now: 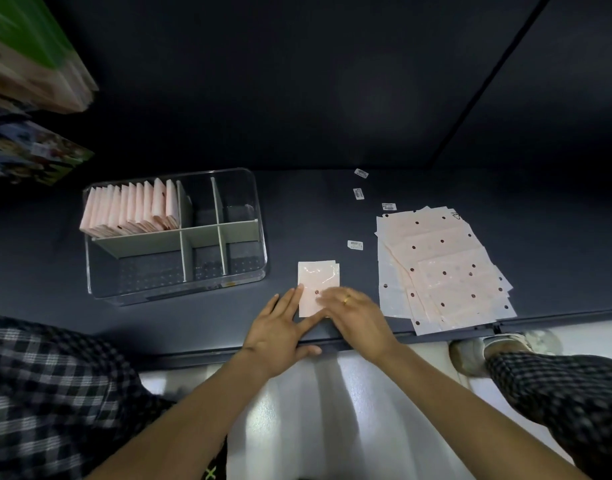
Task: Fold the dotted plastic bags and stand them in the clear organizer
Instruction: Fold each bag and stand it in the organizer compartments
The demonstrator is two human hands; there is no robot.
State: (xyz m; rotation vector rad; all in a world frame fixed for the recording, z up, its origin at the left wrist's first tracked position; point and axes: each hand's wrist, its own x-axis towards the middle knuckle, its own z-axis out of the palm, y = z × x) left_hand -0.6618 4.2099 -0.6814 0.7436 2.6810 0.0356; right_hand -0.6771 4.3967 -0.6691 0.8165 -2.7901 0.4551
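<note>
At lower centre of the frame we see a folded bag (316, 282) on the shelf (332, 209), pressed flat by our left hand (280, 329) and right hand (356, 313), fingers straight. Flat bags (439, 268) lie right; the organizer (249, 275), left, holds folded bags (131, 209).

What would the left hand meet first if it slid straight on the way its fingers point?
The left hand already touches the folded bag. Straight on, it would cross that bag; beyond looks like bare shelf, though depth is unclear.
</note>
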